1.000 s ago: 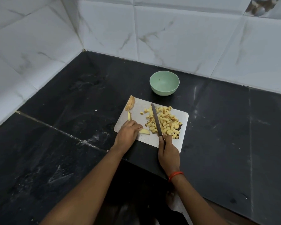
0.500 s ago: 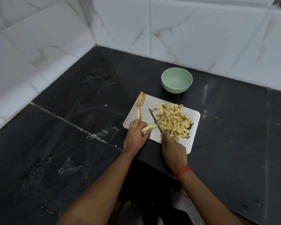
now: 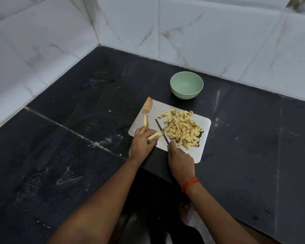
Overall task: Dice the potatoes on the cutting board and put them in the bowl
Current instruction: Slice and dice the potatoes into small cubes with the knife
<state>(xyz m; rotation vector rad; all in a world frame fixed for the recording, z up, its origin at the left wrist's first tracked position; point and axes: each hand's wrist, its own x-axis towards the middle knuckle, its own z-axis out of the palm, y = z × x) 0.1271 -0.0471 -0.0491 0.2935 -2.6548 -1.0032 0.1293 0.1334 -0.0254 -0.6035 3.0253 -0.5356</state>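
One pale cutting board (image 3: 165, 107) is lying on the black counter (image 3: 253, 138), and everything else is sitting in relation to it. One green bowl (image 3: 186, 85) is standing just beyond the cutting board's far edge, with no potato showing inside it. One heap of diced potato (image 3: 182, 129), too many cubes to count, is covering the cutting board's right half. Three uncut pieces are lying on its left half. One skin-on end slice (image 3: 147, 107) is resting at the far left corner, partly over the edge. One loose stick (image 3: 145, 120) is lying just nearer than that. One held stick (image 3: 155, 134) is lying crosswise at the near left edge. The left hand (image 3: 142, 140) is curling its fingers over that held stick and pinning it to the cutting board. The right hand (image 3: 180, 159) is gripping the handle of the one knife (image 3: 161, 130) at the cutting board's near edge, fingers wrapped round it. The blade is pointing away across the middle, between the held stick and the heap. One red thread band (image 3: 190, 184) is circling the right wrist, nearer than the cutting board.
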